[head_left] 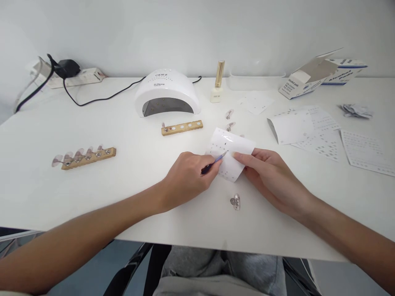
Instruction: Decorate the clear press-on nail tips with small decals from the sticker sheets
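1. Centrally, in the head view, a small curled sheet [230,153] with rows of dots is held just above the table [129,135], near its front edge.
2. The sheet is pinched at its right edge between the thumb and fingers of the right hand [269,174]; the hand is half closed and rests on the table.
3. A thin blue tool [213,164] is gripped in the left hand [187,176], whose fingers are curled shut around it like a pen.
4. The tool's metal tip is laid on the sheet, just beside the right thumb.
5. A clear nail tip [235,202] is seen on the table just in front of the hands, between the two wrists.
6. Two more tips [229,114] are seen behind the sheet.
7. A short wooden strip [182,128] with holes is placed in front of a white lamp [168,92].
8. A longer strip [89,158], set with a row of tips, is found well to the left.
9. A bottle [218,82] with a gold cap is stood upright just right of the lamp.
10. Flat papers [311,127], a crumpled wad [356,110] and an open box [317,74] are spread at the right.
11. A power strip [77,76] is seen at the far left.
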The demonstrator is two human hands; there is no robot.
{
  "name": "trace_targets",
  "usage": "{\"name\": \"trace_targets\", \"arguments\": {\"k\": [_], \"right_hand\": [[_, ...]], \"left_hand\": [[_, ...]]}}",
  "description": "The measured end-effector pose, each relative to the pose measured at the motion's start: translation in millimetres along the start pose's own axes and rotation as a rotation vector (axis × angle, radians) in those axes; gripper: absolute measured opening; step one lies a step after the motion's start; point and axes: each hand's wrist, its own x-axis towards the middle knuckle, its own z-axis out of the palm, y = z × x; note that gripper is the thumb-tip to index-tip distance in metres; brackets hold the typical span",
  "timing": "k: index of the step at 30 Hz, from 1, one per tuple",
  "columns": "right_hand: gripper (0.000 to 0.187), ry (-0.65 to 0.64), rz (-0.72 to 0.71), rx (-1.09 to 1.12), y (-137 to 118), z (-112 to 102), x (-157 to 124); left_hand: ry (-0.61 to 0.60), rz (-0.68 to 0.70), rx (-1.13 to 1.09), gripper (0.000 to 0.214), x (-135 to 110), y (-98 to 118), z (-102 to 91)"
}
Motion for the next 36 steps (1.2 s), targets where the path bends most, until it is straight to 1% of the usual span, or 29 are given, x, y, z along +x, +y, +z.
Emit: {"name": "trace_targets", "arguments": {"k": [9,14,16,20,24,26,29,32,36], "right_hand": [[0.018,-0.012,0.001,0.007,0,0,1],[0.018,-0.020,-0.014,-0.025,0,-1,1],[0.018,-0.019,-0.028,-0.065,2,-2,0],[0.020,0.061,-0.087,-0.202,2,-3,-2],[0.017,0.161,-0.131,-0.364,-3,-2,-4],[0.016,0.190,-0.145,-0.420,-6,-1,-5],[0.023,0.216,-0.164,-0.472,-8,1,-6],[0.024,0.235,-0.188,-0.526,-8,1,-7],[0.024,0.254,-0.243,-0.586,-4,-2,-7]], "left_hand": [[0.020,0.004,-0.018,0.039,1,-1,2.6],[0.012,-0.016,-0.019,0.038,1,-1,2.3],[0.004,-0.047,-0.031,0.038,1,0,1.8],[-0.024,-0.135,-0.094,0.039,2,3,-1.9],[-0.073,-0.169,-0.206,0.036,2,6,-8.0],[-0.094,-0.167,-0.249,0.031,2,6,-9.8],[-0.098,-0.163,-0.263,0.024,2,4,-9.5],[-0.088,-0.154,-0.253,0.021,0,3,-7.6],[-0.047,-0.099,-0.250,0.019,-1,4,-7.1]]}}
